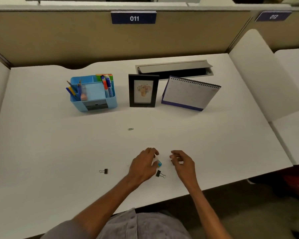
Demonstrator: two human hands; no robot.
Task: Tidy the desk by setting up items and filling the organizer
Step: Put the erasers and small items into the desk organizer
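A blue organizer point(93, 100) stands at the back left of the white desk point(59, 152), with pens, pencils, markers and a sticky-note pad in it. My left hand point(143, 163) is near the front edge, its thumb and curled fingers around a small blue and white eraser point(159, 163). My right hand point(182, 161) hovers beside it with curled fingers. A small dark bit shows at its fingertips, too small to name. One black binder clip point(160, 174) lies just below the eraser and another point(104, 171) lies further left. A green paper clip point(130, 129) lies mid-desk.
A black photo frame point(143, 90) and a spiral desk calendar point(190, 93) stand upright right of the organizer. Behind them is an open cable tray point(174, 68). Partition walls point(59, 35) close the back and both sides of the desk.
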